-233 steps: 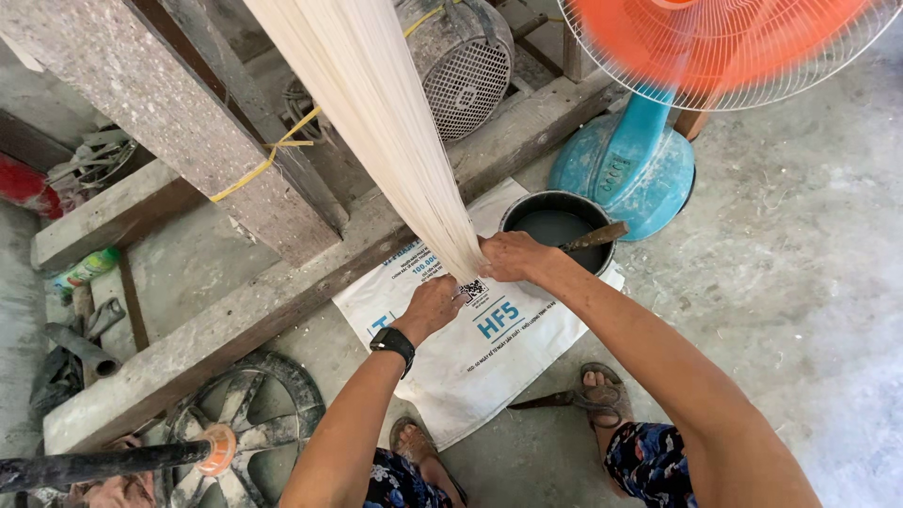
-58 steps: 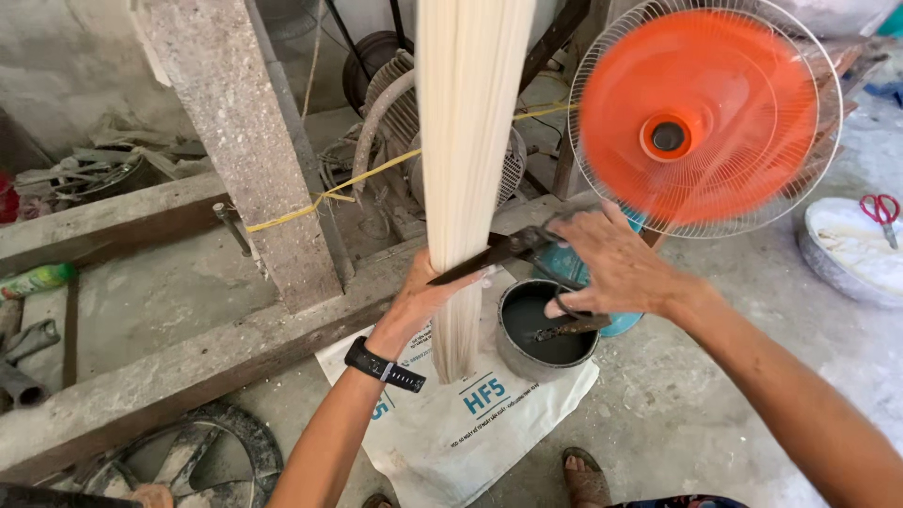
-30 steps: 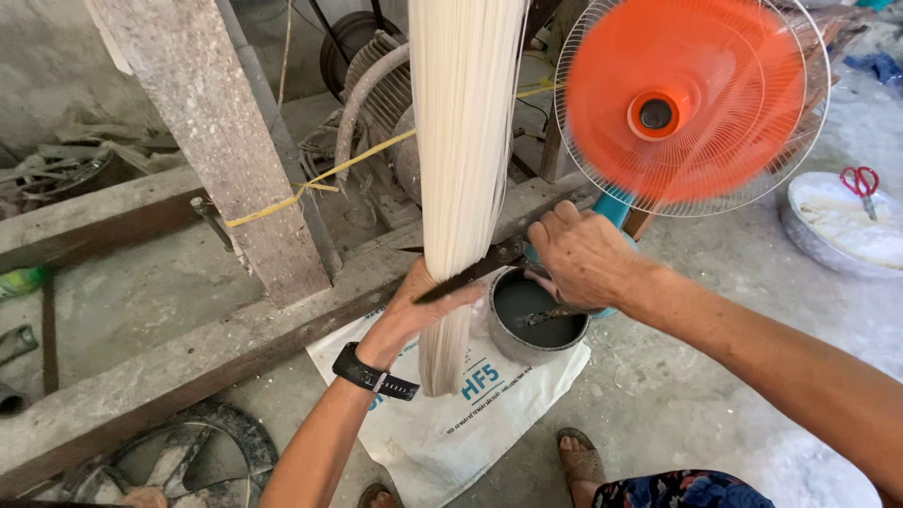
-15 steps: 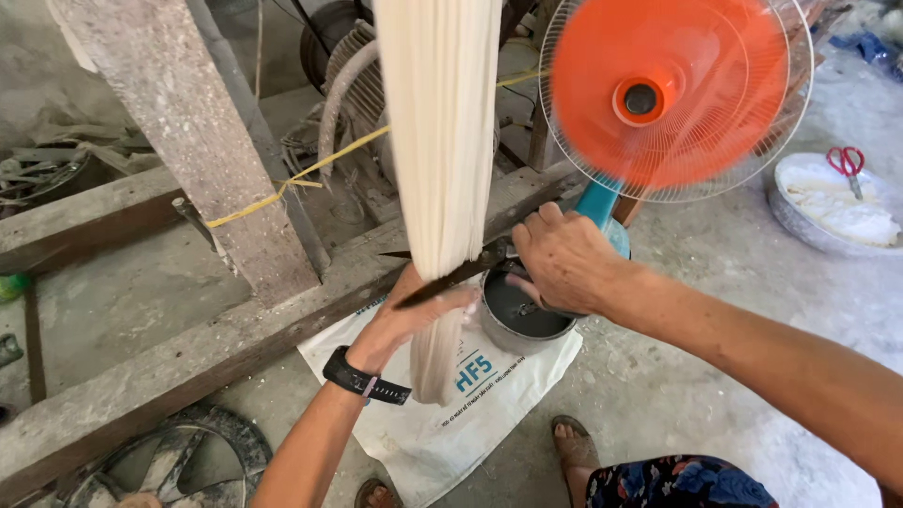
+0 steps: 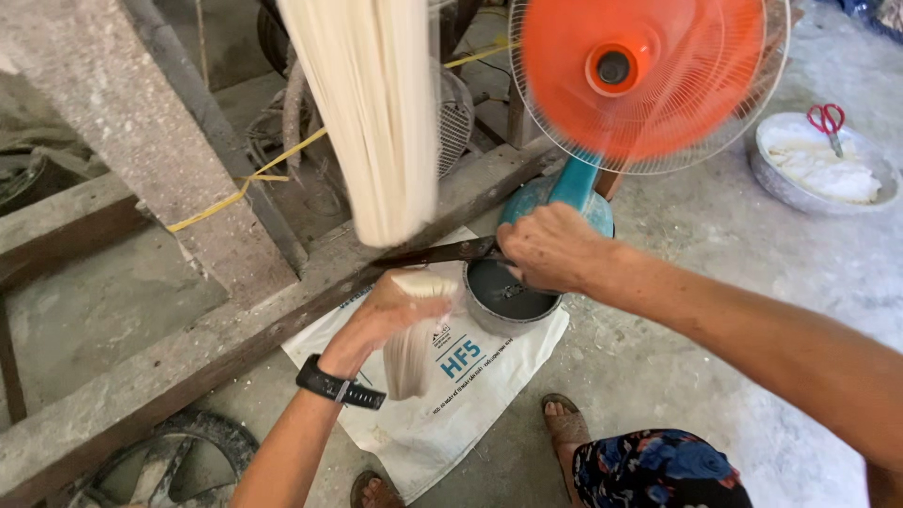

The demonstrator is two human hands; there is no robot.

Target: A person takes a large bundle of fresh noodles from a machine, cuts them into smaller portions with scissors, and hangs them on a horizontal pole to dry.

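Left hand (image 5: 390, 310) clamped on cut noodle bundle (image 5: 409, 353), frame centre, over white sack (image 5: 451, 395). Right hand (image 5: 550, 249) gripping knife (image 5: 442, 252) below hanging noodle sheaf (image 5: 372, 113). Dark pot (image 5: 508, 306), orange fan (image 5: 649, 75) upper right.

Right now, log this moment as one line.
left hand: holds cut noodle bundle | right hand: grips knife over pot | hanging noodles: above, severed | fan: spinning

Rough noodle workshop: hanging noodle strands (image 5: 367, 113), concrete floor (image 5: 715, 310), old motors (image 5: 451, 113).
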